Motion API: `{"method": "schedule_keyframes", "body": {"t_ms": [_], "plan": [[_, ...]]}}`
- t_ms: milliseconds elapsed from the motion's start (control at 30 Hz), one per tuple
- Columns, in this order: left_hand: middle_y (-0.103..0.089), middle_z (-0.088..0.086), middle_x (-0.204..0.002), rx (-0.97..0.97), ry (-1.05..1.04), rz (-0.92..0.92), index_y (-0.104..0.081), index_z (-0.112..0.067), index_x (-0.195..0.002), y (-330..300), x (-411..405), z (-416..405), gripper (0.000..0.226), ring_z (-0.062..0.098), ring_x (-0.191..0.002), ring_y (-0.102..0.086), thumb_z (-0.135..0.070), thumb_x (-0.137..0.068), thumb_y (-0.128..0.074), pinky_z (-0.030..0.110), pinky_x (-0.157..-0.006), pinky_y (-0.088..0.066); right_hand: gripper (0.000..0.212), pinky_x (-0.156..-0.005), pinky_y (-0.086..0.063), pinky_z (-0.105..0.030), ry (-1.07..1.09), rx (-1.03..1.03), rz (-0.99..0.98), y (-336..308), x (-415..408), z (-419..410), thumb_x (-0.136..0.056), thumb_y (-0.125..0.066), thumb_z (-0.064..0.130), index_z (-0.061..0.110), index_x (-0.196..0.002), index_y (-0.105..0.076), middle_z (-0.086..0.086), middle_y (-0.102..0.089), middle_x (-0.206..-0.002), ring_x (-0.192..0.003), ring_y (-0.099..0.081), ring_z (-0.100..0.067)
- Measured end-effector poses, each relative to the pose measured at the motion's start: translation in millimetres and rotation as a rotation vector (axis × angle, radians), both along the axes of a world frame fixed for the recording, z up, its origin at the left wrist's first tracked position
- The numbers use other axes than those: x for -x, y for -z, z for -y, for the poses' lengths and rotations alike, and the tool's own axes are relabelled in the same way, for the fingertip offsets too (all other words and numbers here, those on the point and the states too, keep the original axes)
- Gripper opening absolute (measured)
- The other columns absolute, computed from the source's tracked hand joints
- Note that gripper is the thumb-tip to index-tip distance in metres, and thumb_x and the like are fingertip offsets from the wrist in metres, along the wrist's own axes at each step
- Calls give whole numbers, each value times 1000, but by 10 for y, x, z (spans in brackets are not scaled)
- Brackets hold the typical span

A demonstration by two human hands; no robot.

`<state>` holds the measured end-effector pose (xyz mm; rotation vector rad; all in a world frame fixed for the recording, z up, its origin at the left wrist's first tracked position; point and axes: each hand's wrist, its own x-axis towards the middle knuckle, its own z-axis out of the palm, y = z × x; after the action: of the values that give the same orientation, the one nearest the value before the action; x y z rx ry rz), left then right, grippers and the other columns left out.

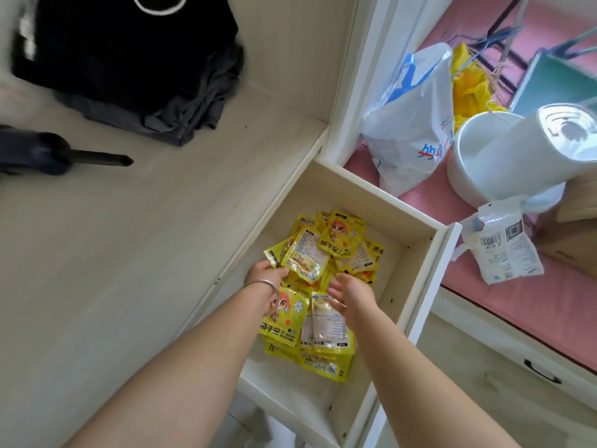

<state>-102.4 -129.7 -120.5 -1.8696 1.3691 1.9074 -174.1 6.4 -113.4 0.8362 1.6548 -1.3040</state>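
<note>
Hand-warmer packets [323,321], yellow, heaped loose in open drawer [416,253] below wardrobe shelf [129,253]. Left hand [266,276], bangle [262,282] at wrist, at left edge of heap; thumb and fingers pinching a raised packet [305,258], printed back uppermost. Right hand [352,294] just over middle of heap, fingers spread and relaxed, holding nothing. On shelf: folded dark clothes [129,59], black umbrella [48,153]. Beyond drawer, on pink surface [533,302]: white plastic bag [410,124], white tub [468,163].
</note>
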Motion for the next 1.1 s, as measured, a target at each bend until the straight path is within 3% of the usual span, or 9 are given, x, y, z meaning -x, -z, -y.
{"method": "schedule_keyframes", "body": {"t_ms": [67, 133, 200, 300, 400, 533, 700, 933, 1100], "plan": [[-55, 15, -132, 1, -23, -25, -48, -14, -132, -147, -42, -7, 51, 26, -119, -54, -12, -84, -65, 41, -99, -47, 20, -61, -47, -26, -81, 25, -17, -158, -10, 17, -95, -48, 14, 8, -112, -58, -6, -66, -97, -73, -62, -13], [-61, 14, -123, -23, -59, -76, -53, -14, -126, -332, -79, -39, 42, 20, -104, -61, -13, -85, -64, 37, -84, -53, 13, -60, -47, -26, -173, 36, -49, -314, 0, 56, -95, -48, 15, 11, -104, -57, -2, -65, -83, -65, -61, -11], [-64, 9, -106, -24, -86, -135, -57, -14, -120, -550, -150, -83, 35, 12, -84, -61, -14, -86, -64, 27, -61, -50, 10, -59, -46, -27, -267, 47, -87, -479, -16, 103, -94, -50, 15, 11, -98, -58, -1, -63, -77, -62, -58, -12], [-63, 2, -90, 11, -139, -199, -61, -17, -106, -870, -332, -164, 19, 8, -75, -58, -12, -87, -61, 22, -51, -45, 9, -59, -44, -26, -435, 100, -143, -736, -137, 190, -92, -52, 14, 12, -87, -59, -1, -60, -74, -62, -56, -13], [-61, -1, -81, 83, -251, -266, -59, -22, -89, -1224, -635, -218, 13, 9, -72, -58, -9, -87, -58, 24, -58, -42, 17, -58, -42, -25, -594, 171, -211, -1039, -358, 324, -91, -51, 12, 17, -75, -55, 0, -58, -70, -60, -55, -13], [-66, 7, -99, 344, -379, -265, -62, -18, -102, -1682, -1272, -219, 22, 20, -93, -62, -7, -84, -56, 28, -67, -48, 8, -62, -44, -26, -781, 296, -269, -1469, -826, 575, -91, -53, 16, 17, -84, -58, 0, -63, -77, -67, -59, -13], [-70, 6, -104, 553, -541, -192, -65, -24, -95, -2100, -2341, -217, 18, 22, -100, -65, -13, -82, -59, 41, -95, -50, 8, -66, -48, -28, -992, 551, -236, -1933, -1717, 901, -91, -54, 20, 20, -92, -62, -1, -68, -87, -82, -65, -17], [-70, 6, -102, 634, -859, -112, -63, -21, -97, -2227, -4099, -435, 19, 22, -99, -65, -8, -84, -57, 38, -93, -50, 12, -65, -47, -29, -1325, 663, -138, -2208, -3392, 1079, -92, -54, 21, 17, -99, -63, -2, -68, -90, -85, -64, -19], [-64, 9, -94, 578, -1116, -105, -64, -10, -106, -2071, -5284, -778, 24, 21, -88, -60, -2, -85, -57, 29, -71, -45, 9, -66, -48, -27, -1499, 649, -75, -2240, -4521, 1046, -91, -56, 20, 16, -95, -62, -2, -67, -87, -80, -63, -17]]}}
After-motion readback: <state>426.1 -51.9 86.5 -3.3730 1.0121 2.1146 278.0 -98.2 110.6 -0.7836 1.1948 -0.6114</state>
